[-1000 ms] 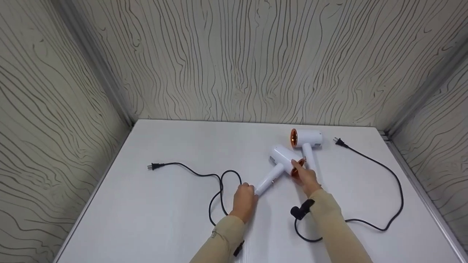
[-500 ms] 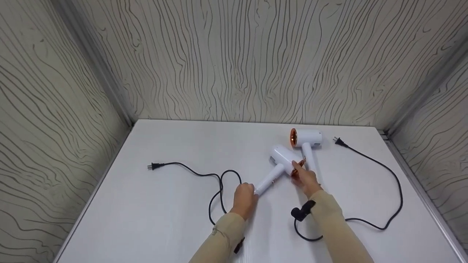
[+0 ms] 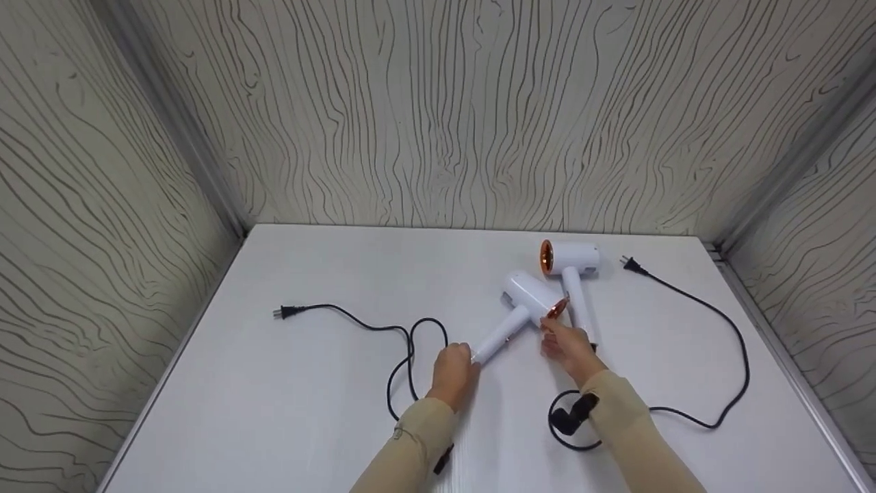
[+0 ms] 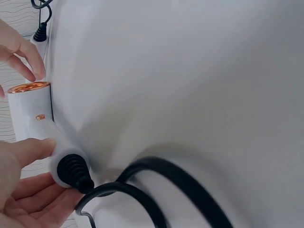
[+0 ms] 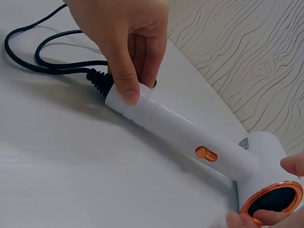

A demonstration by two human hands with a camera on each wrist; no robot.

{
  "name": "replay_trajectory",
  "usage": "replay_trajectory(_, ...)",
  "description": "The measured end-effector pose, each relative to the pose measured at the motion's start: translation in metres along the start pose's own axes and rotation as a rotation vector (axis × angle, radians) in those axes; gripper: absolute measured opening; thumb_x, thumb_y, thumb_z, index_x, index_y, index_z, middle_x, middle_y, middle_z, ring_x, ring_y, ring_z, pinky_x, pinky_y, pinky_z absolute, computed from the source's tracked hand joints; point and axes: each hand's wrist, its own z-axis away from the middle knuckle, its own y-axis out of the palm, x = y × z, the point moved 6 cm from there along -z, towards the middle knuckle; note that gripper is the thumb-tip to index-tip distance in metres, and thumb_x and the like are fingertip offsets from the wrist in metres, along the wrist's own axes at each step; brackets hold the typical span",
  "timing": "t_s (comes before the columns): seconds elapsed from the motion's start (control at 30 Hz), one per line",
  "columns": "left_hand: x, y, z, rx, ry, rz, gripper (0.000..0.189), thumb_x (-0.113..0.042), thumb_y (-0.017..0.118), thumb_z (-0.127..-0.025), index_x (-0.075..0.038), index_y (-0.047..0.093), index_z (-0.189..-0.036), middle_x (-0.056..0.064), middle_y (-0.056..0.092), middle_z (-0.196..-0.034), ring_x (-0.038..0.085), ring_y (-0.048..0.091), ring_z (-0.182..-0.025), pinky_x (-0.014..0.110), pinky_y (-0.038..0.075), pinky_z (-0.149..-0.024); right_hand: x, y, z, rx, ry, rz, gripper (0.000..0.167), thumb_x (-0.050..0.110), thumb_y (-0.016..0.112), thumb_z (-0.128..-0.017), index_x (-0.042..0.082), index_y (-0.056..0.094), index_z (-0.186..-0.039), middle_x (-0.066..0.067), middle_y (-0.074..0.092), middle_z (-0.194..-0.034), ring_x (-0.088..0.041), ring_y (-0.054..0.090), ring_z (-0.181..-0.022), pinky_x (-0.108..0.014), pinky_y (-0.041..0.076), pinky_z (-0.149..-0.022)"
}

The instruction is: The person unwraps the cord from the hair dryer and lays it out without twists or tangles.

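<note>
A white hair dryer (image 3: 530, 294) with an orange-rimmed nozzle lies slanted on the table. At the cord end of its handle, my left hand (image 3: 453, 376) grips it, thumb on one side and fingers on the other in the left wrist view. My right hand (image 3: 569, 346) is at the orange rim (image 5: 297, 199); its thumb and fingers are spread around the nozzle opening in the right wrist view. Behind lies a second white hair dryer (image 3: 578, 259), its nozzle facing left and its handle partly hidden by the right hand.
Across the left of the white table (image 3: 328, 263) runs a loosely looped black cord ending in a plug (image 3: 291, 311). A second plug (image 3: 635, 266) lies at the right, its cord curving under the right forearm. Wood-grain panels (image 3: 438, 116) enclose the table's back and sides.
The right hand has drawn back from the dryer's barrel toward me, its fingertips now at the nozzle rim. The left hand keeps its grip, and both hair dryers lie about where they were.
</note>
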Motion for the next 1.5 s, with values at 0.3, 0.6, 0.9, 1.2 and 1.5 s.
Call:
replay_trajectory(0.3, 0.001, 0.004, -0.004, -0.023, 0.022, -0.004, 0.017, -0.011, 0.072, -0.084, 0.003, 0.064, -0.087, 0.013, 0.065, -0.08, 0.02, 0.062, -0.073, 0.029, 0.053, -0.064, -0.009, -0.001, 0.018, 0.103, -0.004, -0.122, 0.063, 0.023, 0.052, -0.097, -0.008, 0.029, -0.146, -0.018, 0.049, -0.131, -0.021, 0.055, -0.117, -0.023, 0.051, -0.101)
replay_trajectory(0.6, -0.003, 0.001, -0.011, -0.022, -0.052, -0.036, 0.021, -0.015, 0.075, -0.082, 0.003, 0.066, -0.086, 0.013, 0.067, -0.079, 0.022, 0.065, -0.074, 0.03, 0.055, -0.065, -0.018, -0.002, 0.035, 0.147, -0.049, -0.206, 0.047, 0.016, 0.048, -0.098, -0.009, 0.039, -0.137, -0.003, 0.064, -0.088, -0.01, 0.066, -0.083, -0.018, 0.057, -0.085)
replay_trajectory(0.9, 0.0, 0.006, -0.018, -0.019, -0.095, -0.004, 0.022, -0.017, 0.073, -0.084, 0.002, 0.065, -0.089, 0.013, 0.067, -0.081, 0.023, 0.065, -0.077, 0.032, 0.055, -0.067, -0.022, -0.003, 0.044, 0.137, -0.065, -0.214, 0.048, 0.017, 0.048, -0.099, -0.009, 0.037, -0.138, -0.002, 0.065, -0.091, -0.011, 0.067, -0.087, -0.02, 0.057, -0.087)
replay_trajectory(1.2, 0.0, 0.005, -0.025, -0.052, -0.132, 0.029, 0.019, -0.014, 0.072, -0.084, 0.003, 0.065, -0.089, 0.014, 0.067, -0.081, 0.024, 0.065, -0.076, 0.033, 0.056, -0.067, -0.039, 0.006, 0.046, 0.097, -0.107, -0.201, 0.037, 0.013, 0.047, -0.098, -0.012, 0.047, -0.126, -0.006, 0.066, -0.092, -0.011, 0.066, -0.084, -0.02, 0.056, -0.081)
replay_trajectory(1.5, 0.002, 0.003, -0.037, -0.095, -0.207, 0.06, 0.02, -0.014, 0.074, -0.082, 0.005, 0.068, -0.087, 0.017, 0.069, -0.081, 0.026, 0.068, -0.076, 0.034, 0.057, -0.066, -0.057, 0.022, 0.058, -0.012, -0.234, 0.171, 0.035, 0.016, 0.051, -0.098, -0.012, 0.054, -0.119, -0.02, 0.067, -0.109, -0.01, 0.066, -0.087, -0.024, 0.058, -0.082)
